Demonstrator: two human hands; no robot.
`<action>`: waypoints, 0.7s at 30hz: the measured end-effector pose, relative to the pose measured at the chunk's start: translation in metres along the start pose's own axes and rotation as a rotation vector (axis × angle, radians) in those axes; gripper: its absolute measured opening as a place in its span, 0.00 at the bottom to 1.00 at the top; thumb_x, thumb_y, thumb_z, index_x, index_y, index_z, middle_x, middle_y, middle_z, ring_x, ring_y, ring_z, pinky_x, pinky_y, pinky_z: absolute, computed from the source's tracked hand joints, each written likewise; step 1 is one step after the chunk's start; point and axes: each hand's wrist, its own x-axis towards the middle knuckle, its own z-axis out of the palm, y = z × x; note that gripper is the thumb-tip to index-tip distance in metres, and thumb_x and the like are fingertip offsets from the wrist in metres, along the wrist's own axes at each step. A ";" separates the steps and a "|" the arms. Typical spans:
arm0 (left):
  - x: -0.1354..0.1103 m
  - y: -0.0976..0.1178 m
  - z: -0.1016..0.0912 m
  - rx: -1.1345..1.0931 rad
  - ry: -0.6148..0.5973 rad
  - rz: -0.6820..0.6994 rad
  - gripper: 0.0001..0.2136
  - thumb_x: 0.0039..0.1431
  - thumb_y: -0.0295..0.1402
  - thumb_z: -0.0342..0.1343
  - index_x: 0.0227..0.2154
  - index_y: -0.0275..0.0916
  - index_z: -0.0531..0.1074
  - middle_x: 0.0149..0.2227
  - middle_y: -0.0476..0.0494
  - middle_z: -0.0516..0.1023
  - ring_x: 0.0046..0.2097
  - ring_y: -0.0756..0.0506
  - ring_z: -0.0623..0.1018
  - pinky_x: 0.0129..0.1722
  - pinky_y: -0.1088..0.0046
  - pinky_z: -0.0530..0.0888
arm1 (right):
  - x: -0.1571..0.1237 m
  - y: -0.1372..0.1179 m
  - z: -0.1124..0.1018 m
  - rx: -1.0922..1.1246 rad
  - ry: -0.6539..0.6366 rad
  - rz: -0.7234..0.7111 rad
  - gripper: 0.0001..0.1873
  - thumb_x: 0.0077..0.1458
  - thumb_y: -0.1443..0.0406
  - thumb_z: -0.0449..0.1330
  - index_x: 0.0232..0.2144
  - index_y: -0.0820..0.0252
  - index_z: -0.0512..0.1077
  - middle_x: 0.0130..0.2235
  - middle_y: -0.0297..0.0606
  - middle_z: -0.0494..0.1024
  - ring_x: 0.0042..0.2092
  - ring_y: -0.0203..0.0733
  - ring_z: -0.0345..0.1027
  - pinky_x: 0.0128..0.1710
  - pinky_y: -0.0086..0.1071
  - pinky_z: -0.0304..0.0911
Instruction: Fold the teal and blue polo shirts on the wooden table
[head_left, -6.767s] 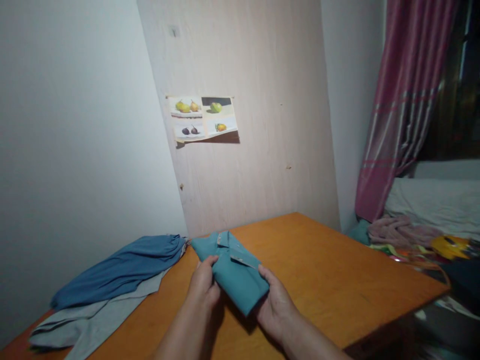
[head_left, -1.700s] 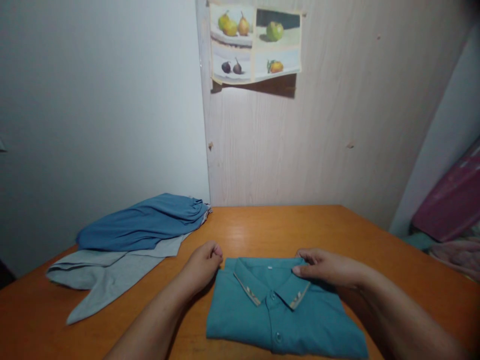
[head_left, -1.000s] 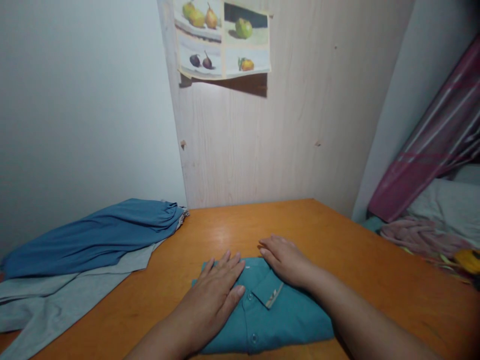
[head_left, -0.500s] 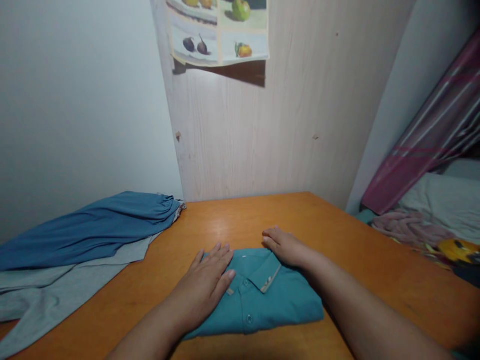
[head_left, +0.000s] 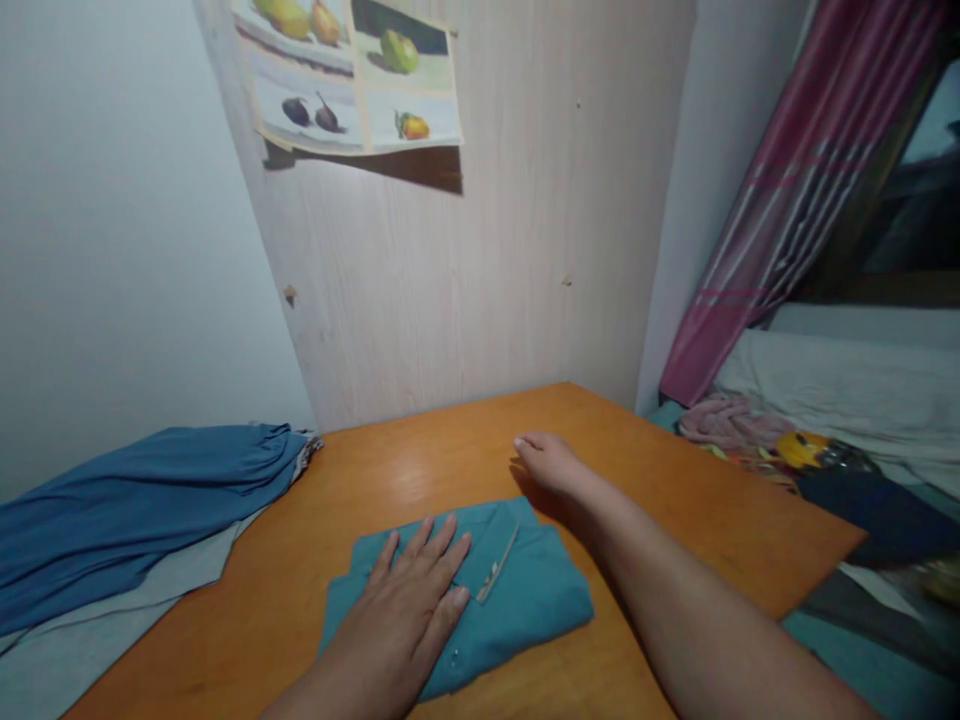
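Observation:
A teal collared shirt (head_left: 525,590), folded into a compact bundle, lies on the orange-brown wooden table (head_left: 450,450) in front of me. Part of its collar and a button show on top. My left hand (head_left: 409,600) rests flat on the shirt's left half, fingers spread, covering some of the collar. Beyond the shirt's far right corner, my right hand (head_left: 551,462) is apart from the cloth, just over the tabletop. Its fingers look curled in, and I see nothing in them.
Blue clothing (head_left: 165,490) lies over pale grey cloth (head_left: 172,590) along the table's left side. A wall with fruit pictures (head_left: 360,80) stands behind. To the right are a pink curtain (head_left: 757,220), a mauve cloth (head_left: 735,422) and a yellow object (head_left: 802,450).
My view has turned to the right. My right hand has left the shirt's far right edge and moved away from it, its fingers curling. My left hand stays flat on the shirt.

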 end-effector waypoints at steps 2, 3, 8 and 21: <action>0.000 -0.003 0.002 0.011 -0.002 0.001 0.25 0.71 0.46 0.40 0.68 0.57 0.48 0.71 0.52 0.49 0.71 0.38 0.51 0.67 0.42 0.51 | 0.000 0.005 -0.004 0.000 -0.019 0.059 0.16 0.64 0.60 0.50 0.27 0.61 0.68 0.31 0.39 0.74 0.32 0.37 0.64 0.30 0.28 0.54; 0.001 -0.004 0.003 0.017 -0.001 0.000 0.25 0.71 0.46 0.40 0.68 0.57 0.48 0.71 0.52 0.48 0.71 0.38 0.51 0.67 0.42 0.51 | -0.001 0.007 -0.006 0.002 -0.042 0.086 0.15 0.63 0.61 0.51 0.26 0.61 0.68 0.29 0.38 0.73 0.30 0.36 0.63 0.28 0.28 0.53; 0.002 -0.007 0.005 0.038 -0.017 -0.015 0.25 0.71 0.46 0.40 0.68 0.58 0.47 0.71 0.53 0.47 0.71 0.38 0.50 0.67 0.42 0.52 | -0.014 0.011 -0.015 0.056 -0.361 0.194 0.14 0.58 0.65 0.51 0.21 0.60 0.66 0.19 0.35 0.69 0.21 0.35 0.62 0.21 0.27 0.53; 0.001 -0.009 0.007 0.070 0.016 0.011 0.25 0.71 0.45 0.41 0.68 0.57 0.48 0.71 0.52 0.49 0.71 0.39 0.53 0.67 0.44 0.53 | -0.026 -0.003 -0.033 0.254 -0.963 0.135 0.08 0.50 0.64 0.63 0.24 0.61 0.68 0.16 0.29 0.72 0.18 0.33 0.66 0.18 0.22 0.63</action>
